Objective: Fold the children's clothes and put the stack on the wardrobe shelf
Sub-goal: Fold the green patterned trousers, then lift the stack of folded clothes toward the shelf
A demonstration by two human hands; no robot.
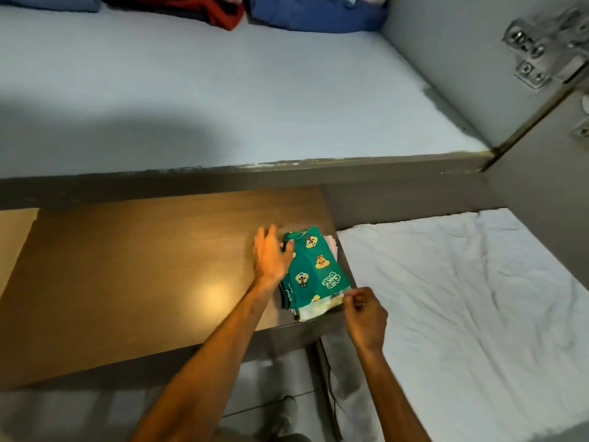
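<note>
Warm glare pools on the brown tabletop point(210, 298). A broad soft shadow darkens the shelf point(159, 145). Edges bow with wide-angle distortion; the left hand point(271, 255) is motion-blurred.

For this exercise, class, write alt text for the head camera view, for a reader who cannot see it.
A person's left hand rests against the side of a folded stack of children's clothes, green cartoon-print piece on top, at the corner of a wooden table, while the right hand pinches its near edge. Above is a pale wardrobe shelf; a white-sheeted bed lies right.

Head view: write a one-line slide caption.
Left hand and right hand flank a folded stack of children's clothes on a wooden surface, below the wardrobe shelf.
</note>
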